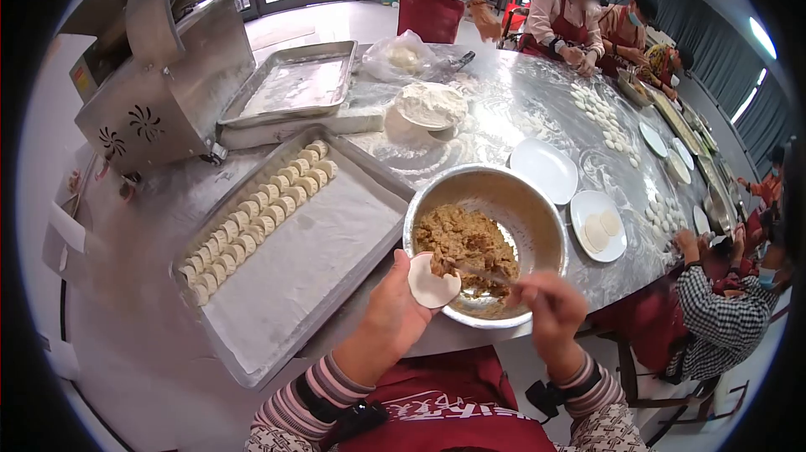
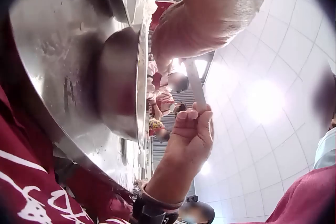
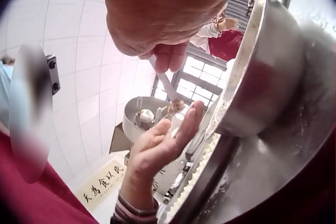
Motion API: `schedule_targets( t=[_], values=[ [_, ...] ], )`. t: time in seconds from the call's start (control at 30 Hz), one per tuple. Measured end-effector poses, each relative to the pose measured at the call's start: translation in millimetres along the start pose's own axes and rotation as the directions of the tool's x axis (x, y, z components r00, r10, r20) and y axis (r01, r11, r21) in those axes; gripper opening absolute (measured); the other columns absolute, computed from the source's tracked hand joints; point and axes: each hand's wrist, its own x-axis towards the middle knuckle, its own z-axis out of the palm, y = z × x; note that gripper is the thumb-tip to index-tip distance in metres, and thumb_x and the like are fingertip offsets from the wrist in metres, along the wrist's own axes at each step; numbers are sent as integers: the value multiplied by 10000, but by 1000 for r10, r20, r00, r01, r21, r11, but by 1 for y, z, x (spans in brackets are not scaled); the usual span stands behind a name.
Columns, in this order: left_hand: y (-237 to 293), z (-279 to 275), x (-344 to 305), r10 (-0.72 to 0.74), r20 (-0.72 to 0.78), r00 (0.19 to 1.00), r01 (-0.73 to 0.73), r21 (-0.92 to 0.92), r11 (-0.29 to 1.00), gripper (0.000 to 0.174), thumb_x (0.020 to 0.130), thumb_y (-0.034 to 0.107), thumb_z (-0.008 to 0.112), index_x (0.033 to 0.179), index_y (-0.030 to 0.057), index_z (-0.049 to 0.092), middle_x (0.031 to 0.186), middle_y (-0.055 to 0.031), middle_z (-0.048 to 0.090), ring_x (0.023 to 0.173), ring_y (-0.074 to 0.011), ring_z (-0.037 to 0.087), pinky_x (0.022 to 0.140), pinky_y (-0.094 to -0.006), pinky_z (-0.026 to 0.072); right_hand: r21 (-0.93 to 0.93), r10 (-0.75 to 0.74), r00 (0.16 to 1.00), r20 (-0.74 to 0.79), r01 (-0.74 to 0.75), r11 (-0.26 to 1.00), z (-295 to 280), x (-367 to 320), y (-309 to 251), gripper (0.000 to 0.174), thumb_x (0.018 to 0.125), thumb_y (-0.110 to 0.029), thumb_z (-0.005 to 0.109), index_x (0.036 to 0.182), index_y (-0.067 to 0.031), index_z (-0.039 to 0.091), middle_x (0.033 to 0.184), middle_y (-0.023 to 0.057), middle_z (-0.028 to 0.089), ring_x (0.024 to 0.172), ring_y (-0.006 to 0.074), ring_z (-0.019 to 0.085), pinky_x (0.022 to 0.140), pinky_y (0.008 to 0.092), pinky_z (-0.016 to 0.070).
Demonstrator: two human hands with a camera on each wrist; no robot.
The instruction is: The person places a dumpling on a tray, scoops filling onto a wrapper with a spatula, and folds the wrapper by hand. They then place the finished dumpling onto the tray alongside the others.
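A round dumpling wrapper (image 1: 434, 288) rests on the fingers of my left hand (image 1: 391, 318), beside the rim of a metal bowl (image 1: 550, 234). In the right wrist view the left hand's fingers extend fairly straight, with the thumb apart. My right hand (image 1: 550, 309) grips a narrow, flat spatula (image 2: 195, 85) over the bowl. Its tip, with a bit of brown filling (image 3: 177, 107), is at the wrapper. More minced filling (image 1: 470, 242) lies in the bowl, heaped toward its left side.
Left of the bowl, a paper-lined tray (image 1: 294, 309) holds rows of shaped dumplings (image 1: 260, 217). A plate (image 1: 617, 246) with wrappers and a bare plate (image 1: 546, 168) stand to the right. Behind are a flour bowl (image 1: 430, 108), a floured tray (image 1: 294, 87) and a steel machine (image 1: 168, 91). Other people work around the table.
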Motion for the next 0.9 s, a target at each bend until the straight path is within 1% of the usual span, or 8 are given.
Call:
schedule_targets(
  t=[0.03, 0.07, 0.1, 0.17, 0.4, 0.63, 0.8, 0.9],
  values=[
    [-3, -1, 5, -11, 30, 1000, 11, -3, 1000, 596, 1010, 461, 217, 1330, -14, 380, 1268, -184, 516, 1196, -287, 499, 1043, -438, 376, -185, -201, 971, 128, 222, 957, -2, -3, -2, 124, 801, 37, 637, 925, 45, 624, 830, 160, 631, 667, 215, 637, 613, 301, 529],
    [-5, 2, 6, -7, 33, 999, 7, -8, 1000, 596, 1010, 461, 217, 1330, -14, 380, 1268, -184, 516, 1196, -287, 499, 1043, -438, 376, -328, -360, 888, 286, 444, 834, -3, -6, -3, 137, 776, 34, 661, 908, 45, 624, 838, 163, 626, 679, 229, 644, 606, 310, 537],
    [-6, 5, 8, -4, 24, 1000, 4, -20, 1000, 589, 1012, 458, 213, 1332, -7, 379, 1269, -181, 514, 1195, -286, 497, 1044, -436, 375, -327, -363, 885, 291, 448, 832, -2, -7, -4, 137, 776, 34, 661, 908, 45, 624, 838, 163, 626, 679, 229, 644, 606, 310, 537],
    [-10, 9, 10, 0, 15, 1000, 0, -31, 1000, 581, 1013, 454, 208, 1334, 0, 377, 1270, -178, 513, 1194, -285, 495, 1044, -434, 374, -377, -544, 667, 509, 741, 556, 5, -12, -5, 152, 757, -5, 696, 883, 44, 626, 853, 151, 621, 691, 244, 649, 591, 328, 548],
    [-17, 0, 15, 26, -30, 999, -27, -12, 1000, 551, 1019, 430, 208, 1302, -1, 404, 1243, -173, 527, 1166, -281, 509, 1042, -427, 376, -459, -492, 719, 491, 693, 556, 0, -22, -21, 203, 742, -41, 722, 912, 30, 636, 884, 147, 625, 695, 226, 643, 601, 343, 547],
    [-13, 1, 11, 66, 26, 997, -66, 12, 998, 565, 1019, 433, 202, 1267, -24, 422, 1219, -185, 541, 1155, -281, 518, 1040, -425, 380, -399, -541, 693, 477, 719, 569, 13, -22, -5, 228, 739, -48, 711, 939, 25, 628, 910, 138, 626, 706, 231, 641, 639, 351, 546],
    [-14, -2, 13, 86, -3, 996, -86, -27, 996, 570, 1019, 433, 200, 1270, -31, 415, 1213, -194, 542, 1145, -288, 523, 1038, -420, 383, -575, -443, 781, 441, 624, 529, 12, -23, -26, 208, 757, -52, 704, 936, 23, 628, 885, 113, 631, 716, 207, 643, 640, 320, 532],
    [-15, -1, 14, 98, -14, 995, -99, -51, 994, 581, 1017, 436, 200, 1273, -41, 411, 1213, -198, 544, 1145, -294, 524, 1037, -417, 384, -502, -456, 730, 509, 682, 532, 19, -27, -20, 208, 765, -59, 702, 942, 22, 629, 890, 111, 634, 719, 196, 644, 634, 312, 521]
  ],
)
